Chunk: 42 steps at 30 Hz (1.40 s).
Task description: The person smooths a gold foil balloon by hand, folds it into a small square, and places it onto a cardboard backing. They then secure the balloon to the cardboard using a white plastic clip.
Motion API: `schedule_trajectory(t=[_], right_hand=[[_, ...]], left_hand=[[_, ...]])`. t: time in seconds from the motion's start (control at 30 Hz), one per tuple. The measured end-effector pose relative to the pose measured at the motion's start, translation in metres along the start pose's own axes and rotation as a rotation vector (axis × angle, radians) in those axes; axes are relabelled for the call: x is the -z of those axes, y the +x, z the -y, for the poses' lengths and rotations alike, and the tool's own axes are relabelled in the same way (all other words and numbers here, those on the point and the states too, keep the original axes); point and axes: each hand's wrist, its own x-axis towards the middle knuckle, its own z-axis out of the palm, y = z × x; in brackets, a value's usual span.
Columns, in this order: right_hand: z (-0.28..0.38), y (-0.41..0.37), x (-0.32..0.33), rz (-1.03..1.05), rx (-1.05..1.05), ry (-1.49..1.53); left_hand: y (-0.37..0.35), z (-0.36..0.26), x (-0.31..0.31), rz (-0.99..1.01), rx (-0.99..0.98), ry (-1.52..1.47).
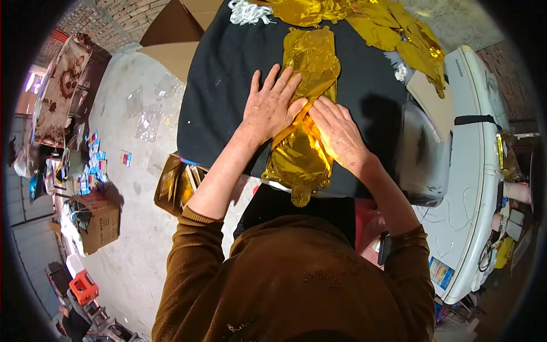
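Note:
A flat, uninflated gold foil balloon lies lengthwise on the black-covered table, partly folded over itself at the middle. Its lower end, with small tabs, hangs at the table's near edge. My left hand rests on the balloon's left side, fingers spread and thumb pointing at the fold. From the right, my right hand lies on the fold with its fingers stretched out. The thumbs and fingertips of both hands nearly meet there. Whether any foil is pinched beneath them is hidden.
More gold foil balloons are piled at the table's far right, and a bundle of white string sits far left. Clear plastic bags lie on the right side. Beyond stands a white appliance. An open carton is at lower left.

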Motion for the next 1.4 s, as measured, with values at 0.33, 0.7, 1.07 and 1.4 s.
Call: schedule_trajectory(t=[0.33,0.7,1.07,1.4], right_hand=[[-0.066,0.061,0.002,-0.176,-0.392,0.497],[-0.142,0.142,-0.012,-0.051,-0.703,0.489],[-0.106,0.13,-0.014,-0.017,-0.648,0.085],[-0.115,0.133,-0.031,-0.025,-0.547,0.031]], left_hand=[[-0.001,-0.002,0.001,0.001,0.016,0.014],[-0.001,-0.004,0.0,0.009,0.037,0.009],[-0.001,-0.003,0.001,-0.007,0.027,0.006],[-0.003,-0.025,0.019,-0.005,-0.042,-0.023]])
